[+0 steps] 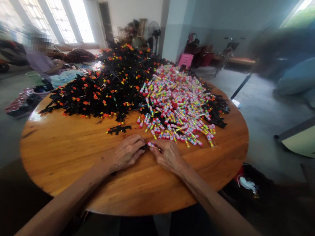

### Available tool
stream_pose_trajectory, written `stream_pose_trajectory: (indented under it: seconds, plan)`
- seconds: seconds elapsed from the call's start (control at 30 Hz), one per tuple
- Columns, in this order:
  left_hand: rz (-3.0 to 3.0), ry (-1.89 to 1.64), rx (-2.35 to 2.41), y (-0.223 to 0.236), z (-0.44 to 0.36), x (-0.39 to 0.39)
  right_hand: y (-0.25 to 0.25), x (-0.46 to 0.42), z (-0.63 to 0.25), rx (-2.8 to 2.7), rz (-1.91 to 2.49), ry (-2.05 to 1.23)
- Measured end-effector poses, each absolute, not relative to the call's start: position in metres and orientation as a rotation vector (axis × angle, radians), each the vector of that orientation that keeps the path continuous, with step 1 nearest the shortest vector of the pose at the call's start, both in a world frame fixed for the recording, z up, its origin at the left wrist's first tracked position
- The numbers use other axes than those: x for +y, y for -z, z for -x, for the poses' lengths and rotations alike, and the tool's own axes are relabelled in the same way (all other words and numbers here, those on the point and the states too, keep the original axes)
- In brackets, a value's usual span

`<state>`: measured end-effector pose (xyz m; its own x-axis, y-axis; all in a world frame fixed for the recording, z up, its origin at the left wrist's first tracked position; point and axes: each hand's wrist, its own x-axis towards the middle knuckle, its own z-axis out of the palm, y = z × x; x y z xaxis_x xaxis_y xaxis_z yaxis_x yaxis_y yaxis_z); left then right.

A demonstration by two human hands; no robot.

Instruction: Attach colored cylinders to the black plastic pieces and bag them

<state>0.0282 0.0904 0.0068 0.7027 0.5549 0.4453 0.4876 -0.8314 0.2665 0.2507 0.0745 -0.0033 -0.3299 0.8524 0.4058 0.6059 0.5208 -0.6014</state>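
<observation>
Both my hands rest together on a round wooden table (63, 156), near its middle front. My left hand (126, 153) is closed on a small black toy part that barely shows between the hands. My right hand (167, 155) pinches a small pink and white tube (153, 145) at its fingertips. Just beyond them lies a single black toy gun (119, 129). Farther back spread a large heap of black toy guns with orange parts (106, 85) and a heap of colourful small tubes (179, 105).
Another person (42, 61) sits at the far left beside bags on the floor. A pink stool (185, 60), a fan (153, 31) and furniture stand at the back. A dark bag (248, 183) lies on the floor at the table's right.
</observation>
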Motion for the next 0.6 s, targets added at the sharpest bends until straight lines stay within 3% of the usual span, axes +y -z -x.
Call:
stream_pose_trajectory:
  seconds: [0.6]
  plan:
    - [-2.781, -0.889, 0.711, -0.0095, -0.0278, 0.0901, -0.0043, 0.0756, -0.2573, -2.047, 1.105, -0.701]
